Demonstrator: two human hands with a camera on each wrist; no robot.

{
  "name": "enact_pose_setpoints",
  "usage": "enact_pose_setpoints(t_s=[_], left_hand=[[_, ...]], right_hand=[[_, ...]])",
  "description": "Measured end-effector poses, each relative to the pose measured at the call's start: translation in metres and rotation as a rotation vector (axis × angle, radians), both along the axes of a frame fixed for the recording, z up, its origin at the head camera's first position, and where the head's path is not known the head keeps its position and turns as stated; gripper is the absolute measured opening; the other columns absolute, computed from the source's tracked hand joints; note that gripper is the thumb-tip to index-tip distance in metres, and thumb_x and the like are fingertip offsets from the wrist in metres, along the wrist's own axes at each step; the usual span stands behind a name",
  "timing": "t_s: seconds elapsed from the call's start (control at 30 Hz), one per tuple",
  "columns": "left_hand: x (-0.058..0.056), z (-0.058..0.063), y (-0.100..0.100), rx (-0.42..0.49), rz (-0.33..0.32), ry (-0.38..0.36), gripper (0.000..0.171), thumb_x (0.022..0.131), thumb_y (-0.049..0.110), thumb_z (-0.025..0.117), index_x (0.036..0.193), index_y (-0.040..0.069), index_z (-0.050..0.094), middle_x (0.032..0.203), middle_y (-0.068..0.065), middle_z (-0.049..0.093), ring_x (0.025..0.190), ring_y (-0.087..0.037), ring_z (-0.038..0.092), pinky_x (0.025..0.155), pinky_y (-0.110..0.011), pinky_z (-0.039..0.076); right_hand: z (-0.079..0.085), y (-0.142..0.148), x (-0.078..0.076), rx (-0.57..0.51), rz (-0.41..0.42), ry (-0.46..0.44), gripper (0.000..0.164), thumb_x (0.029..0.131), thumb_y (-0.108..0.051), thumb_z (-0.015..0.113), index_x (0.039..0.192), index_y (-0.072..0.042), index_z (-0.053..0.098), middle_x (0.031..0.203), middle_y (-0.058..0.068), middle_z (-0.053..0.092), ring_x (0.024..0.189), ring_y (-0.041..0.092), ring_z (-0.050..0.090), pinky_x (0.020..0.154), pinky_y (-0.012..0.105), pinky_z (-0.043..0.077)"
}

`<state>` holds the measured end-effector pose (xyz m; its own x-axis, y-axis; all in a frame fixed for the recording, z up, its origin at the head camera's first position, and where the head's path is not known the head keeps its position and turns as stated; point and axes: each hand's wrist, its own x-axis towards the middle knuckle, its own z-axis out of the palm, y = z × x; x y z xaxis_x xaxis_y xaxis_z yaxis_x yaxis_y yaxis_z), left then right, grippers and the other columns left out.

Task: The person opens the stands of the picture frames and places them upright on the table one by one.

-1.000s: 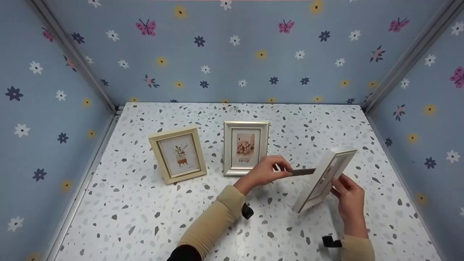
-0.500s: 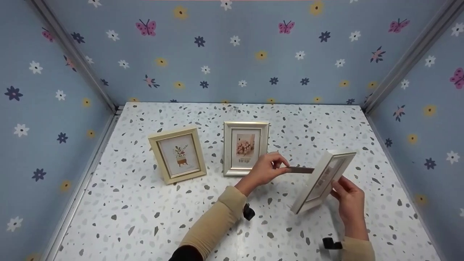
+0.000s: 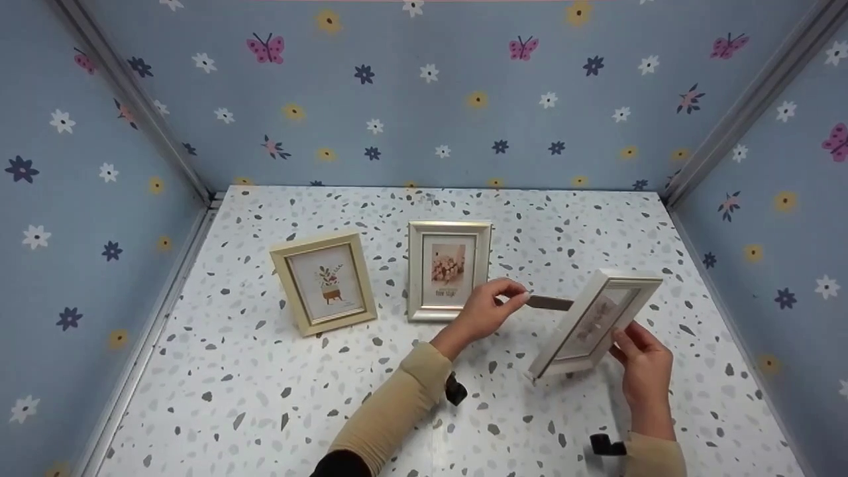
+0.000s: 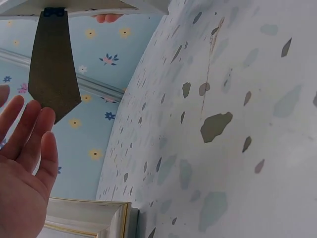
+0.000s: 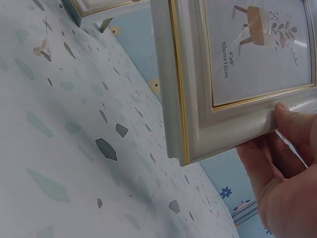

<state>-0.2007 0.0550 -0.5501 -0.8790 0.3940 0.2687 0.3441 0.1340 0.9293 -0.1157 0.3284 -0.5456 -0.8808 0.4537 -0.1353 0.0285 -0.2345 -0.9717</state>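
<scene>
A silvery-white photo frame (image 3: 596, 324) stands tilted at the right, showing a potted-plant print with "4"x6" 10cmx15cm" on it in the right wrist view. My right hand (image 3: 646, 371) grips its right edge, thumb (image 5: 290, 121) on the front and fingers curled behind. From the frame's back a flat brown stand leg (image 4: 53, 69) juts out to the left on a dark hinge. My left hand (image 3: 487, 308) is at the free end of this leg; its fingertips (image 4: 45, 116) lie along the pointed tip, and most of the leg's face shows uncovered.
Behind the left hand, a silver frame (image 3: 416, 271) with a pink flower picture stands upright. Farther left, a cream-gold frame (image 3: 291, 285) with a plant print leans back. Floral blue panels (image 3: 424, 99) enclose the speckled tabletop (image 3: 358, 411).
The held frame has turned so its front faces the head camera more, and its lower corner has shifted slightly left. The right hand has moved slightly right; the leg now slopes down toward the frame.
</scene>
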Motion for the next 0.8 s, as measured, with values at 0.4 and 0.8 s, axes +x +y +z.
enact_pose_setpoints(t_s=[0.4,0.8], left_hand=[[-0.004,0.002,0.006,0.057,-0.169,-0.205,0.048,0.109,0.038,0.031,0.138,0.011,0.058,0.139,-0.003,0.057,0.131,-0.022,0.050,0.108,-0.041,0.040],[-0.022,-0.003,0.025,0.330,-0.187,-0.448,0.067,0.109,0.047,0.016,0.145,-0.001,0.046,0.145,-0.021,0.049,0.137,-0.038,0.041,0.115,-0.056,0.024]], right_hand=[[0.003,-0.004,-0.003,0.048,-0.101,0.021,0.037,0.087,0.002,0.075,0.123,-0.001,0.069,0.100,0.000,0.073,0.089,0.011,0.070,0.073,0.025,0.058],[-0.001,-0.004,-0.017,0.064,-0.149,0.043,0.046,0.086,0.001,0.075,0.130,0.007,0.061,0.096,-0.003,0.072,0.088,0.009,0.069,0.072,0.022,0.057]])
